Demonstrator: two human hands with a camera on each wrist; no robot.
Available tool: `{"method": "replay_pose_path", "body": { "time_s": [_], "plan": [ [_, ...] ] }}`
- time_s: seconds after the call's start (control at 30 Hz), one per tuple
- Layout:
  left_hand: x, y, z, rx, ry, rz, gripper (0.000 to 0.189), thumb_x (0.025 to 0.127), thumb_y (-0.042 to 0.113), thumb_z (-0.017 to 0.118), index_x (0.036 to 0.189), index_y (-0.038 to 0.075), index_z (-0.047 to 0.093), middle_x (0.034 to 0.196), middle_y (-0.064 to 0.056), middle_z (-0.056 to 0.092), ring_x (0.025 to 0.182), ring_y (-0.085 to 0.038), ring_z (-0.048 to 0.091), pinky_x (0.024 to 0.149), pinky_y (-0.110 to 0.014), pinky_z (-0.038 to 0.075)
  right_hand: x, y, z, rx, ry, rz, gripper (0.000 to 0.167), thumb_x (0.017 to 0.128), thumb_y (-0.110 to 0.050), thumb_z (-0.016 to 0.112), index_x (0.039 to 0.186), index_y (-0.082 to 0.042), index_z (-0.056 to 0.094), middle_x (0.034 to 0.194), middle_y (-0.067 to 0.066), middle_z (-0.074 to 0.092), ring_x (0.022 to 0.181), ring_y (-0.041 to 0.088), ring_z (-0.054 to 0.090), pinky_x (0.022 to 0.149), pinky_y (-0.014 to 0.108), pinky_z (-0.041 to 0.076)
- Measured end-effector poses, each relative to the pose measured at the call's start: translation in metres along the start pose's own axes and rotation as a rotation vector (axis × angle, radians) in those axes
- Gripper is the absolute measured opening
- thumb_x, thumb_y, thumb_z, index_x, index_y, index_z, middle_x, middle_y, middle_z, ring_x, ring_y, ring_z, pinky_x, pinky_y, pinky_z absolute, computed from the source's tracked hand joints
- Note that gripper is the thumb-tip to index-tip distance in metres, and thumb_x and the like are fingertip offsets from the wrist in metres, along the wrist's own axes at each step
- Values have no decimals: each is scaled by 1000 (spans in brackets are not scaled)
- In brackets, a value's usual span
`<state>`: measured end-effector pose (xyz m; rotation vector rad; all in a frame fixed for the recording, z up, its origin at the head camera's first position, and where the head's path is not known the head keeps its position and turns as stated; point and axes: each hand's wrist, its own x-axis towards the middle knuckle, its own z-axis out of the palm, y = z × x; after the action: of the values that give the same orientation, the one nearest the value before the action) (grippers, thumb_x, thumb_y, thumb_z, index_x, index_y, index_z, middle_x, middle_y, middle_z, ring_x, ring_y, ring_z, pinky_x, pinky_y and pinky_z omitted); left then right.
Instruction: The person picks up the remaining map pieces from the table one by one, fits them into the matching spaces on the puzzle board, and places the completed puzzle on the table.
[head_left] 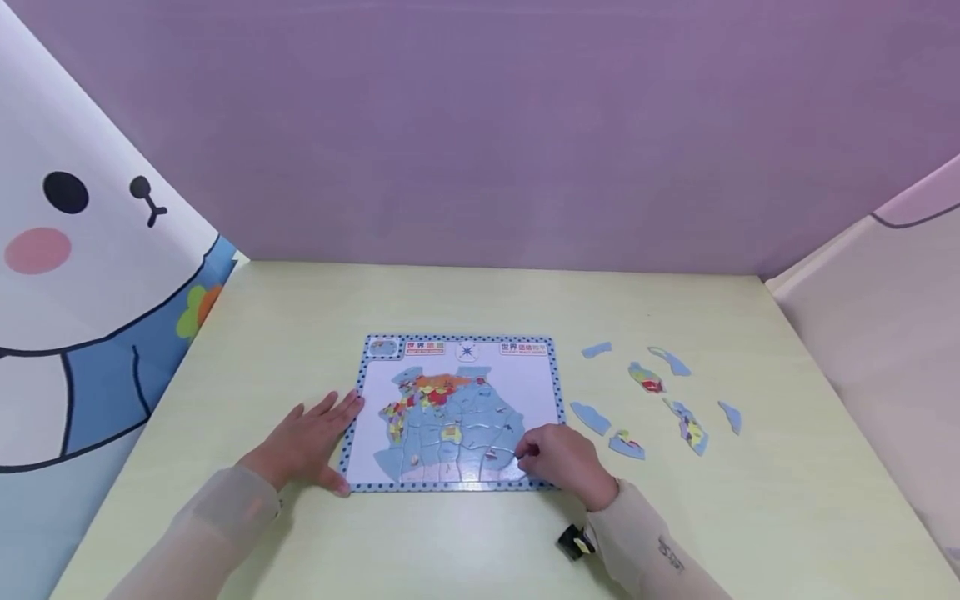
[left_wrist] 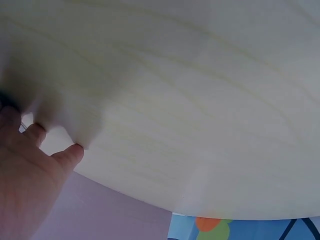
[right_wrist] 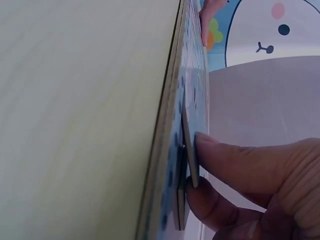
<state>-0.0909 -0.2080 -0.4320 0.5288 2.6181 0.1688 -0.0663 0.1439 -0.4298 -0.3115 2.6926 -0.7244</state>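
Note:
A world-map jigsaw board [head_left: 521,375] with a dotted blue border lies flat on the table. Fitted pieces [head_left: 476,425] of blue sea and coloured land cover its middle and lower part. My left hand [head_left: 311,437] rests with spread fingers on the board's left edge. At the lower right corner, my right hand [head_left: 566,461] pinches a puzzle piece [right_wrist: 191,150] between thumb and a finger. In the right wrist view this piece is tilted, one end raised off the board. Another piece [right_wrist: 181,200] shows just beneath it, close to the border.
Several loose puzzle pieces lie right of the board, among them a blue one [head_left: 590,417], a multicoloured one [head_left: 688,427] and a small one [head_left: 730,417]. A small black object [head_left: 575,542] is by the right sleeve. A purple wall [head_left: 495,150] stands behind the table [head_left: 300,304].

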Motion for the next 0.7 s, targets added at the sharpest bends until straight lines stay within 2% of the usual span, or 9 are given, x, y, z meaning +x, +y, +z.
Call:
{"method": "replay_pose_path", "body": {
  "time_s": [0.23,0.5,0.7],
  "plan": [
    [-2,1,2,-4,20,12,119,60,54,84,150,2,27,155,-18,23,141,-44,16,105,-69,17,0,-4,-1,-19,-12,29,5,80,-10,76,83,-13,75,74,-6,61,68,13,50,65,29,44],
    [-6,-3,4,10,32,-5,119,58,53,85,149,0,28,154,-19,25,141,-45,16,103,-71,17,7,-5,0,-5,-19,12,10,78,-10,78,85,-14,73,75,-6,60,70,14,50,67,30,44],
    [-1,-2,5,3,30,12,119,59,53,84,149,1,27,155,-19,25,141,-44,16,104,-71,17,7,-3,0,-27,-23,47,10,79,-13,78,83,-15,69,72,-6,56,69,15,49,65,31,42]
  ]
}}
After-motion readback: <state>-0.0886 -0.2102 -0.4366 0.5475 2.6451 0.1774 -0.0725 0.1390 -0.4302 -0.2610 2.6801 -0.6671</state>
